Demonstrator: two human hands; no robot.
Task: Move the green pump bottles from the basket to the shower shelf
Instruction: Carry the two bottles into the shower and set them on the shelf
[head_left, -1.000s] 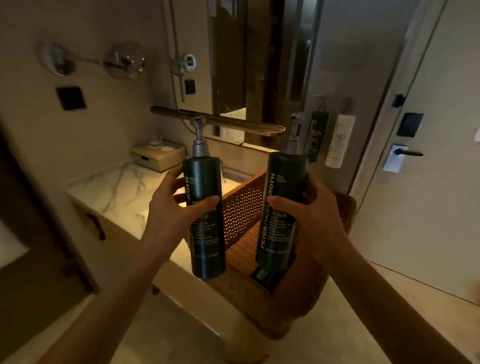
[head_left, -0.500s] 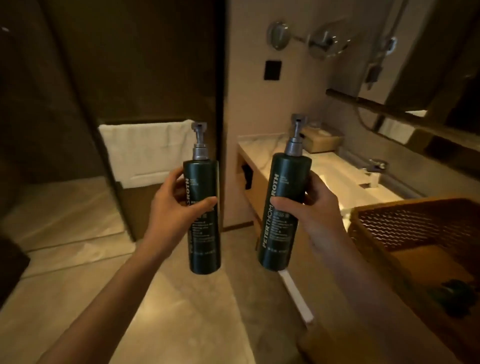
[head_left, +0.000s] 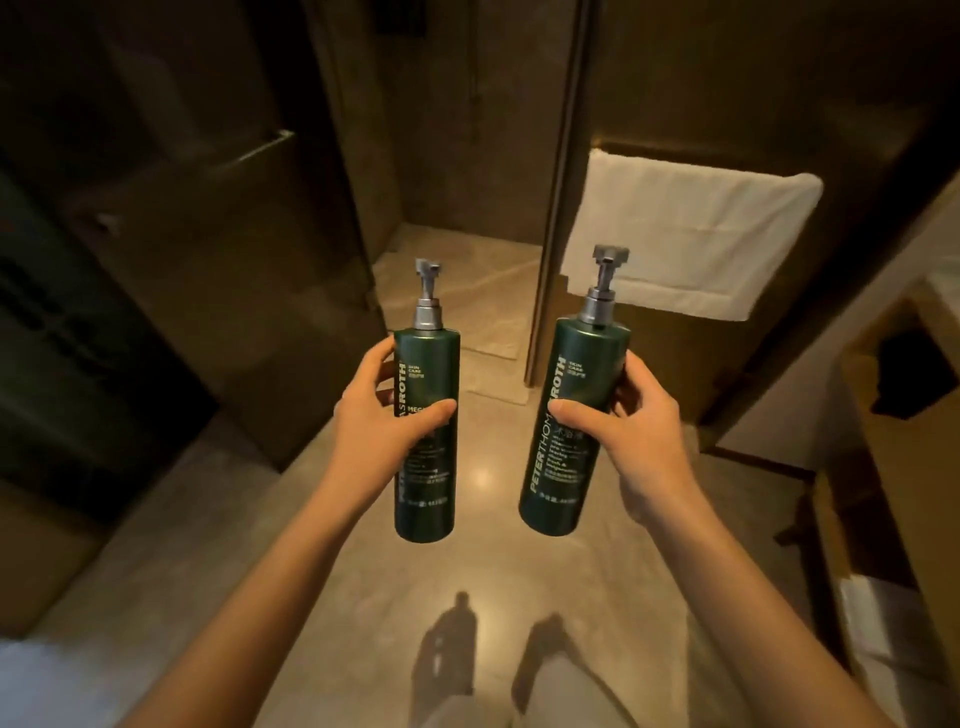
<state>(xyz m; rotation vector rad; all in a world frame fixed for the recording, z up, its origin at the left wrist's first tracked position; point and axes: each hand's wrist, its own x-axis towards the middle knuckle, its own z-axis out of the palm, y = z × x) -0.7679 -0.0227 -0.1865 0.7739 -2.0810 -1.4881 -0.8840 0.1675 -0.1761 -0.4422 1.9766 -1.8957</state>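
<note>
Left hand (head_left: 376, 415) grips one green bottle (head_left: 426, 441) and right hand (head_left: 631, 431) grips the other bottle (head_left: 569, 431), both upright in mid-air facing the open shower (head_left: 457, 208), so pickup looks done while shelving remains, the shelf not being visible.

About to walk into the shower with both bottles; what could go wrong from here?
Both hands are full: the left hand and right hand each grip a green pump bottle, so nothing is free for balance. The glossy floor might be slippery. The glass panel edge stands close to the path and could catch a bottle.
</note>
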